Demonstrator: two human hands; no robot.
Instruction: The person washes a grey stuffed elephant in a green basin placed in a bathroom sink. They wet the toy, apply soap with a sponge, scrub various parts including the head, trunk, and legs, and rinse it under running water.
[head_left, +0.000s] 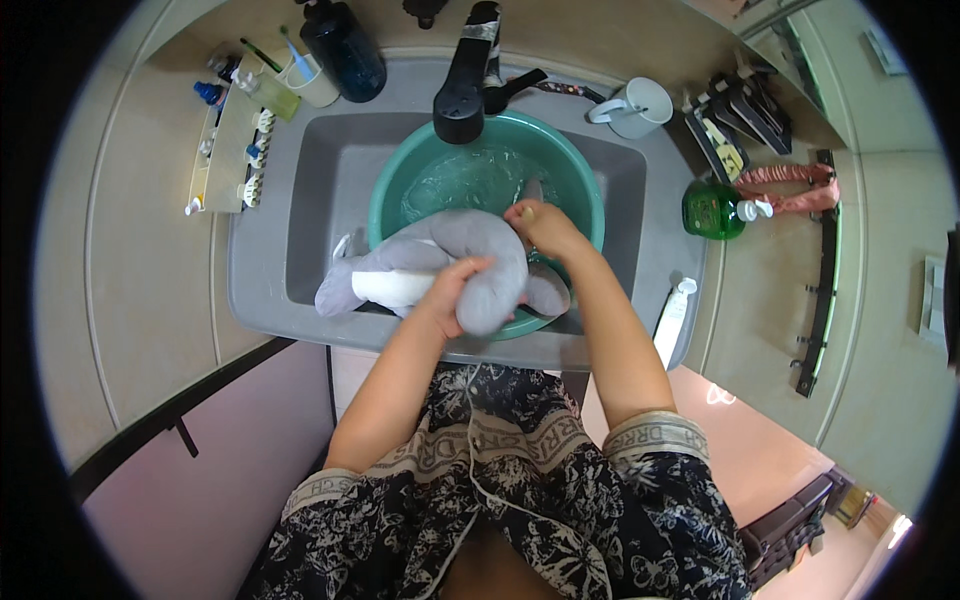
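Note:
A large grey and white plush toy (487, 247) lies over the front left rim of a green plastic basin (589, 176) and onto the grey sink. My left hand (450, 296) grips its thick rounded part from below, thumb on top and some fingers hidden beneath. My right hand (551, 229) is closed at the toy's right side, above the basin. A narrow grey piece sticks up past its fingers; it looks like part of the toy, though the join is hidden. Clear, rippling water (469, 180) stands in the basin, under the black faucet (459, 112).
At the back left stand a dark pump bottle (345, 56), a cup with toothbrushes (315, 86) and a yellow-green bottle (274, 94). On the right are a white mug (641, 109), a green pump bottle (716, 210) and a white tube (673, 322). The sink counter (255, 285) surrounds the basin.

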